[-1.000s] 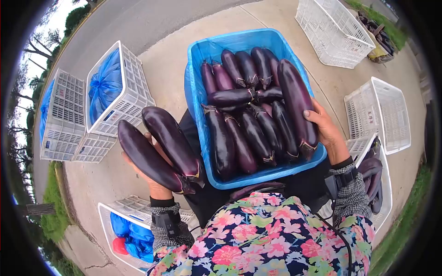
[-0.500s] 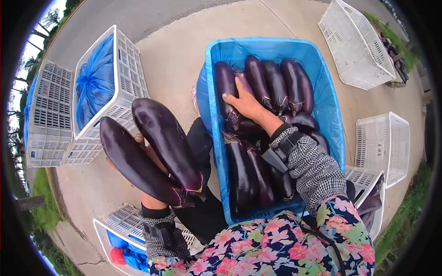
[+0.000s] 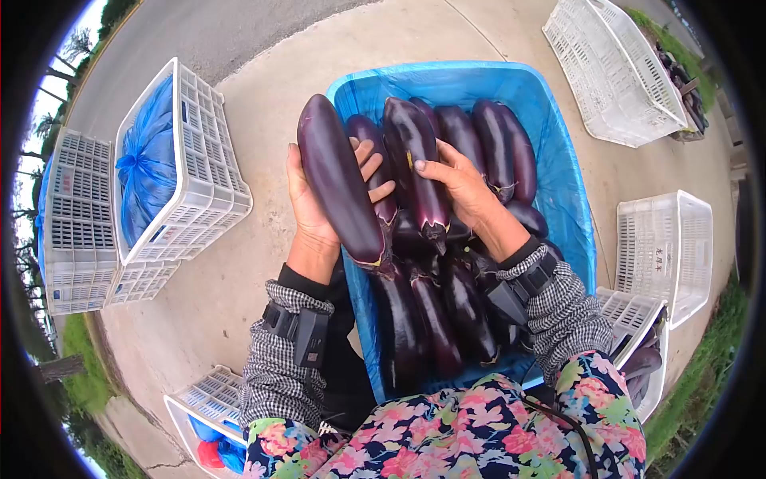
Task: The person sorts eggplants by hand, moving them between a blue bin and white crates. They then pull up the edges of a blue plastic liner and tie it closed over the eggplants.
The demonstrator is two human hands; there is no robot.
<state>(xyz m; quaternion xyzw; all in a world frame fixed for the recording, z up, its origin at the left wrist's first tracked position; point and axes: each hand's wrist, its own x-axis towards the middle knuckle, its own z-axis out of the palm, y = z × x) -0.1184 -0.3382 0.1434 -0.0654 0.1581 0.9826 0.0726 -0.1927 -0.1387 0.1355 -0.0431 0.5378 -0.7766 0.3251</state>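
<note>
Outdoors, concrete pad (image 3: pixel 263 112) beside a road, white lattice crates standing around.

Left hand (image 3: pixel 315 211): palm up, fingers spread behind a large eggplant (image 3: pixel 339 180), cradling it stem toward the body at the left rim of the blue-lined crate (image 3: pixel 562 160).

Right hand (image 3: pixel 461 188): fingers wrapped over a second eggplant (image 3: pixel 419 164), held stem-down just above the packed pile (image 3: pixel 447 311).

Change: half a second ago the left hand held two eggplants well out to the left, while the right hand pressed on the pile. Now each hand has one, both over the crate. Judgement: the pair was split between the hands, so loading is at the placing stage.

Further out: a bagged crate (image 3: pixel 187 160) to the left, and empty crates (image 3: pixel 614 72) to the right.
</note>
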